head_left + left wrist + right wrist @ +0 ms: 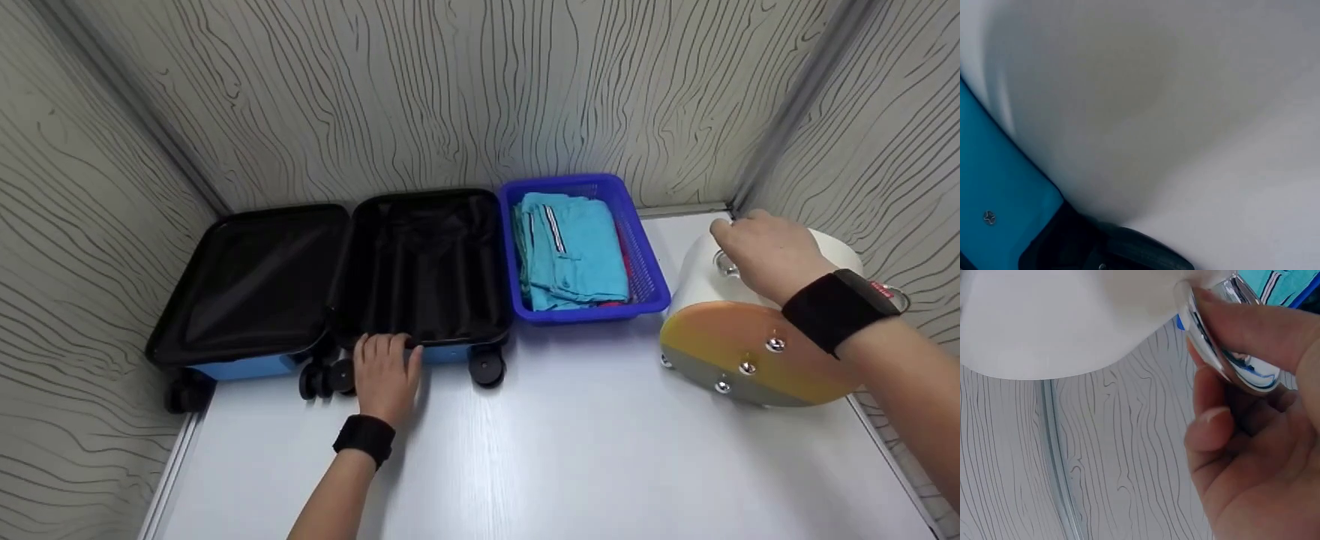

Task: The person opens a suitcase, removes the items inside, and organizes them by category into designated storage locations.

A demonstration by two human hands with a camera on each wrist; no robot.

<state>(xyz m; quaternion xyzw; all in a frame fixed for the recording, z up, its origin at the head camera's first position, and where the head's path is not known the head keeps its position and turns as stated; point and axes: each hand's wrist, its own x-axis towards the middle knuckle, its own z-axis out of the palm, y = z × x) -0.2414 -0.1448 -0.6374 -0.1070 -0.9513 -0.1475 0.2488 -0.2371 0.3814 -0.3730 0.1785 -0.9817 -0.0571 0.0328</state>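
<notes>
The suitcase lay opened flat on the white table, and both of its black halves held nothing. The left hand rested on the near edge of the suitcase, fingers almost straight, gripping nothing, close to the wheels. Just to the right of the suitcase stood the blue basket, full of folded turquoise clothes. Further right of the suitcase, beyond the basket, the right hand held a chrome handle of a white round device, the fingers curled around it. In my judgement the packing was not yet begun: no garment was in the suitcase, all were in the basket.
</notes>
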